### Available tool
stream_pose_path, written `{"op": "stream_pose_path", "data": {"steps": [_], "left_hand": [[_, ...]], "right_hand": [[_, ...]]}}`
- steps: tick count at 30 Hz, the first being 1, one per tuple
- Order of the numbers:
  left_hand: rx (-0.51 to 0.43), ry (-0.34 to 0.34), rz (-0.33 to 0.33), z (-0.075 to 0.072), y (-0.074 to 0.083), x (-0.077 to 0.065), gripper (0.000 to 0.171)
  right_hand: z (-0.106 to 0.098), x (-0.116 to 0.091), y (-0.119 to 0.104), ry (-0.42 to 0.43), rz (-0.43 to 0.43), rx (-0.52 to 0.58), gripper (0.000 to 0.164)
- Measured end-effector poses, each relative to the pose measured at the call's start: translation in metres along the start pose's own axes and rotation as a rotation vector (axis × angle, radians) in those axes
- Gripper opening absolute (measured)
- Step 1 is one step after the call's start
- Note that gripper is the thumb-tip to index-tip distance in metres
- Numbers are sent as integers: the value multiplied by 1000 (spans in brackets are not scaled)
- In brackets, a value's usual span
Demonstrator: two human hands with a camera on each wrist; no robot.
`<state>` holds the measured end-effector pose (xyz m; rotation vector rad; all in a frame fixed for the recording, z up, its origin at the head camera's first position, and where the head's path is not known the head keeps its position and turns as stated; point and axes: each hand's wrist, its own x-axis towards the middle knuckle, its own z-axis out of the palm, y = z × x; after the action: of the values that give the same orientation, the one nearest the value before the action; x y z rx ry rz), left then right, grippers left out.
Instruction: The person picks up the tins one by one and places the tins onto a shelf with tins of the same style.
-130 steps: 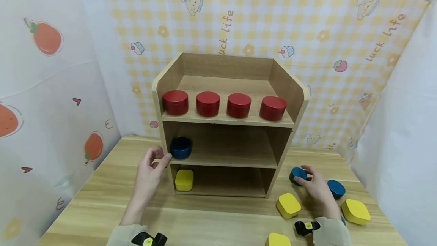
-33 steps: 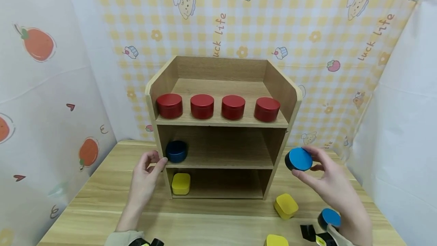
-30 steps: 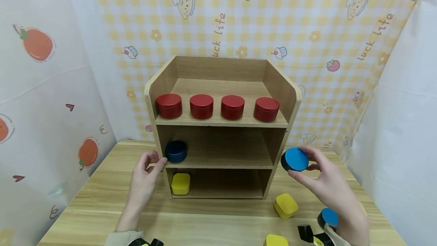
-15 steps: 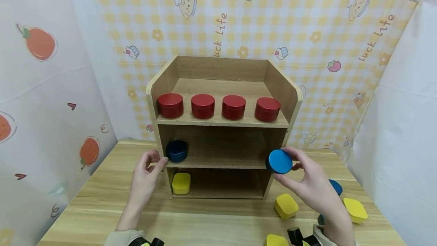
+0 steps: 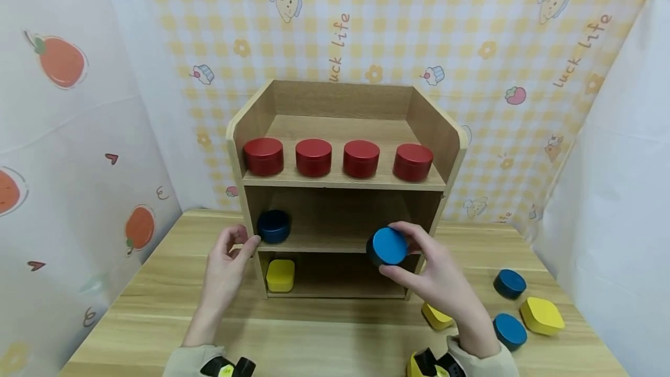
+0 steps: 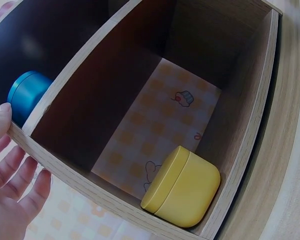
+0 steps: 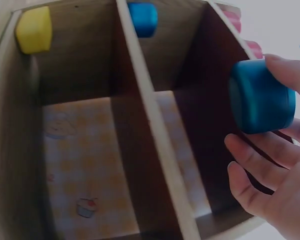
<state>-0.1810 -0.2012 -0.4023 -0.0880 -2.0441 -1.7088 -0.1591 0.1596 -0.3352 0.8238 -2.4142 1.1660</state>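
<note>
My right hand (image 5: 437, 275) pinches a blue round tin (image 5: 387, 246) between thumb and fingers, in front of the middle shelf's right half. In the right wrist view that held tin (image 7: 262, 97) is tilted, close to the compartment's opening. My left hand (image 5: 226, 275) holds the left side panel of the wooden shelf unit (image 5: 340, 246), its thumb at the front edge and its fingers on the outer side. Just beside that thumb, another blue tin (image 6: 29, 95) stands at the middle shelf's left end. Below it, a yellow square tin (image 6: 182, 187) sits on the bottom shelf.
Several red round tins (image 5: 314, 157) stand in a row on the top shelf. On the table (image 5: 314, 336) to the right lie more blue tins (image 5: 509, 284) and yellow tins (image 5: 542, 316), one yellow partly hidden behind my right forearm. A patterned cloth (image 5: 366, 16) hangs behind.
My right hand has picked up a blue tin from the table on the right and carried it left to the front of the middle shelf. My left hand stays at the side panel.
</note>
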Motion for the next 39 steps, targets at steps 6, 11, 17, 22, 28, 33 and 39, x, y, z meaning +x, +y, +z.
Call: {"op": "stream_pose_path", "data": {"steps": [6,11,17,22,28,33,39], "left_hand": [[-11,-1,17,0,-1,0,24],[-21,5,39,0,-2,1,22],[-29,0,45,0,-2,2,22],[-31,-1,41,0,-1,1,22],[-22,-13,22,0,-3,-2,23],[-17,-8,22,0,-4,-3,23],[-18,-7,20,-2,-1,0,24]], "right_hand": [[14,18,-8,-55,-45,-20,63],[30,37,-19,-126,-86,40,61],[48,54,-25,-200,-83,102,60],[60,66,-26,-233,-92,132,59],[75,75,-21,-240,-17,114,58],[82,82,-20,-239,36,106,60],[88,92,-19,-269,73,70,62]]}}
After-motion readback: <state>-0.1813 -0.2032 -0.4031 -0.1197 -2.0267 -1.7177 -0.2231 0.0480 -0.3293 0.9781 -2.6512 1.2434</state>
